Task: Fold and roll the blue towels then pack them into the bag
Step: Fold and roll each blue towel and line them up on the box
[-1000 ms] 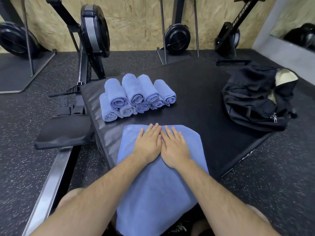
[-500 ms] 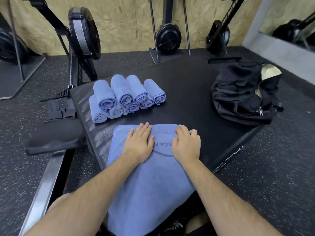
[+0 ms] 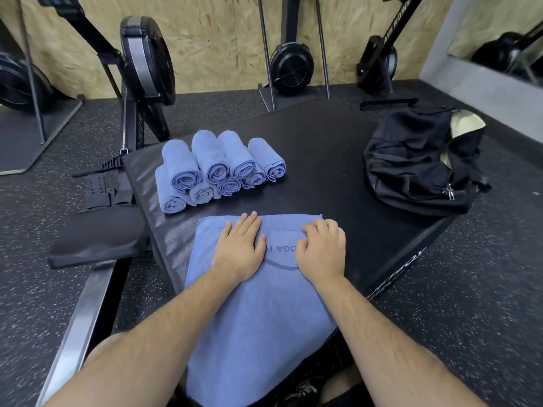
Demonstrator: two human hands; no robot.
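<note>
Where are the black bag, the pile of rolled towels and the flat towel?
black bag [image 3: 411, 163], head view, its side panel.
rolled towels [image 3: 205, 154], head view, top of an upper roll.
flat towel [image 3: 249, 333], head view, middle between the forearms.

Rowing machines [image 3: 291, 66] before plywood wall [image 3: 220, 39]; speckled rubber floor [image 3: 470, 318].

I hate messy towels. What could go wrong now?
Much of the flat towel hangs off the black platform, so it may slide down if the left hand lifts. The right hand curls at only one far corner, so the fold may go crooked. The rolled towels are piled up and might tumble.
</note>
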